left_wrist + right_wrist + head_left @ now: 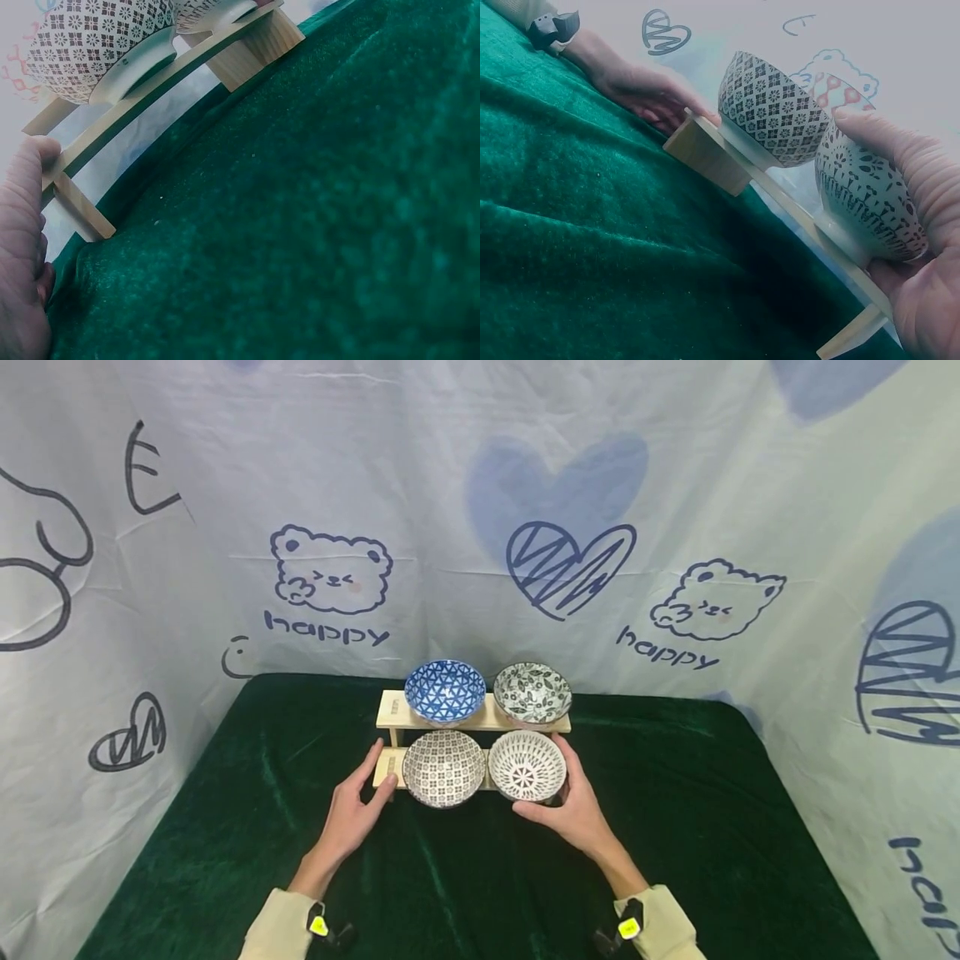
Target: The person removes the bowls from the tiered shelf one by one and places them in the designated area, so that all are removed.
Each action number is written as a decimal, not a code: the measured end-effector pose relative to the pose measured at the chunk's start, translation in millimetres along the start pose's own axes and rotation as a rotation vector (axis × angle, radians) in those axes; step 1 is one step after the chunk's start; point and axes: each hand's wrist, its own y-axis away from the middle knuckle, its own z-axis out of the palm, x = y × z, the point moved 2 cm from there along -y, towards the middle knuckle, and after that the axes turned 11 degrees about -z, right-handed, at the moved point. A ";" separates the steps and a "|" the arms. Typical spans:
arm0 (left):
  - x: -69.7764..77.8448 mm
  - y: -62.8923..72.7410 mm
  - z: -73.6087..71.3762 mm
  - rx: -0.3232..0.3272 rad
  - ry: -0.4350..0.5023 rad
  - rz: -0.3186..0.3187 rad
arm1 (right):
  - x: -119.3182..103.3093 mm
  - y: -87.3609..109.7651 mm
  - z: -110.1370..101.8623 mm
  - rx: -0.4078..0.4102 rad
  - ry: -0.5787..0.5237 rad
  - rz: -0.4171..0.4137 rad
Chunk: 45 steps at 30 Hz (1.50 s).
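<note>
A two-tier wooden rack [392, 766] carries patterned bowls on both steps. On its lower step sit a brown-checked bowl [444, 768] and, to the right, a white bowl with a radiating dark pattern [527, 766]. My right hand [573, 806] grips this white bowl, thumb at the near rim and fingers round its right side; its foot meets the step in the right wrist view. My left hand [352, 810] holds the lower step's left end, its thumb [46, 150] against the front edge. Some fingers of both hands are hidden.
A blue triangle-patterned bowl [446, 692] and a leaf-patterned bowl [532, 693] stand on the upper step. Dark green velvet cloth [450, 885] covers the table. Behind it hangs a white printed curtain [442, 527].
</note>
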 end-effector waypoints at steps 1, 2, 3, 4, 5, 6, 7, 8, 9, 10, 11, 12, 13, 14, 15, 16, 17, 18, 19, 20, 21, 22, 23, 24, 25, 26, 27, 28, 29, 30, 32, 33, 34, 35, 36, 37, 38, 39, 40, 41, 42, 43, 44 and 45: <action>0.1 0.3 -0.4 0.000 0.001 -0.001 | -0.2 0.0 0.4 0.002 0.006 0.002; 0.1 0.6 -0.7 0.000 0.003 -0.002 | -0.4 0.1 0.9 0.003 0.011 0.004; 0.2 0.8 -1.1 0.001 0.002 -0.002 | -0.5 0.1 1.4 0.004 0.015 0.006; 0.3 0.9 -1.4 0.004 0.004 -0.005 | -0.6 0.0 1.7 0.005 0.019 0.006; 0.3 1.0 -1.7 0.005 0.003 -0.005 | -0.7 -0.1 2.1 0.007 0.023 0.007; 0.2 1.0 -2.0 0.005 0.002 -0.006 | -0.8 -0.2 2.5 0.009 0.027 0.007; 0.1 1.0 -2.2 0.006 0.002 -0.007 | -0.9 -0.2 2.9 0.011 0.034 0.009; 0.0 1.0 -2.4 0.007 0.001 -0.007 | -1.0 -0.2 3.2 0.013 0.036 0.012; 0.1 1.1 -2.6 0.008 0.002 -0.006 | -1.2 -0.2 3.4 0.015 0.037 0.014; -0.2 1.1 -2.8 0.009 0.003 -0.006 | -1.5 -0.2 3.6 0.017 0.040 0.017; -0.3 1.0 -3.0 0.010 0.003 -0.005 | -1.7 -0.2 3.8 0.019 0.042 0.021; -0.3 1.0 -3.1 0.009 0.002 -0.004 | -1.9 -0.3 3.9 0.020 0.041 0.023; -0.3 1.0 -3.3 0.011 0.004 -0.005 | -2.0 -0.4 3.9 0.022 0.041 0.025; -0.2 1.0 -3.4 0.013 0.004 -0.005 | -2.2 -0.7 3.8 0.022 0.039 0.026; -0.2 0.9 -3.5 0.014 0.005 -0.006 | -2.4 -1.1 3.8 0.021 0.038 0.027; -0.2 0.6 -3.6 0.016 0.008 -0.007 | -2.5 -1.4 3.7 0.019 0.040 0.026; 0.1 0.3 -3.6 0.018 0.009 -0.007 | -2.0 -1.8 3.2 0.019 0.038 0.023; 0.2 -0.1 -3.3 0.017 0.008 -0.006 | -2.0 -2.1 2.7 0.022 0.036 0.020; 0.5 -0.5 -3.1 0.017 0.011 -0.005 | -2.1 -2.3 2.2 0.027 0.033 0.018; 0.9 -0.9 -2.8 0.016 0.011 -0.003 | -2.1 -2.5 1.7 0.029 0.031 0.016; 1.2 -1.2 -2.6 0.017 0.015 -0.002 | -2.0 -2.6 1.2 0.031 0.028 0.013; 1.5 -1.3 -2.4 0.020 0.017 0.001 | -1.8 -2.4 0.9 0.033 0.024 0.012; 1.6 -1.3 -2.2 0.022 0.017 0.003 | -1.7 -2.2 0.7 0.035 0.022 0.013; 1.6 -1.2 -1.9 0.022 0.015 0.004 | -1.9 -1.8 0.6 0.039 0.020 0.014; 1.8 -0.9 -1.8 0.023 0.017 0.004 | -1.6 -1.3 0.5 0.042 0.019 0.016; 1.5 -0.6 -1.6 0.024 0.015 0.005 | -1.1 -0.9 0.5 0.044 0.019 0.016; 1.2 -0.2 -1.3 0.025 0.013 0.004 | -0.7 -0.3 0.4 0.048 0.018 0.018; 1.0 0.2 -1.1 0.024 0.009 0.005 | -0.4 0.1 0.4 0.052 0.018 0.018; 0.7 0.4 -0.7 0.021 0.005 0.001 | -0.2 0.5 0.3 0.058 0.020 0.016; 0.5 0.6 -0.4 0.018 0.003 -0.002 | 0.1 0.6 0.1 0.065 0.019 0.014; 0.3 0.9 0.0 0.017 0.006 -0.009 | 0.1 0.7 0.1 0.071 0.022 0.008; 0.4 1.0 0.0 0.017 0.009 -0.013 | 0.0 0.7 0.1 0.072 0.022 0.007; 0.4 0.9 0.0 0.016 0.010 -0.016 | -0.1 0.8 0.0 0.074 0.022 0.005; 0.4 0.7 0.1 0.015 0.012 -0.019 | -0.4 0.9 -0.1 0.077 0.023 0.002; 0.3 0.6 0.1 0.014 0.012 -0.020 | -0.6 1.0 -0.4 0.080 0.022 -0.001; 0.4 0.6 0.1 0.013 0.012 -0.021 | -0.9 1.3 -0.7 0.084 0.018 -0.002; 0.5 0.6 0.1 0.012 0.011 -0.020 | -1.1 1.6 -1.1 0.089 0.015 -0.004; 0.5 0.6 0.0 0.011 0.009 -0.020 | -1.3 2.2 -1.6 0.094 0.011 -0.004; 0.5 0.7 0.1 0.010 0.009 -0.020 | -1.3 2.8 -2.2 0.100 0.011 -0.003; 0.5 0.9 0.2 0.008 0.008 -0.021 | -1.4 3.3 -3.0 0.105 0.009 -0.003; 0.5 1.0 0.2 0.007 0.009 -0.020 | -1.3 3.8 -3.9 0.110 0.005 -0.002; 0.6 1.1 0.1 0.007 0.009 -0.019 | -1.2 4.3 -4.8 0.115 0.001 -0.001; 0.4 0.9 0.0 0.006 0.006 -0.017 | -1.1 4.9 -5.8 0.119 0.002 0.000; 0.4 0.9 -0.1 0.004 0.008 -0.018 | -1.1 5.5 -6.8 0.122 0.001 0.002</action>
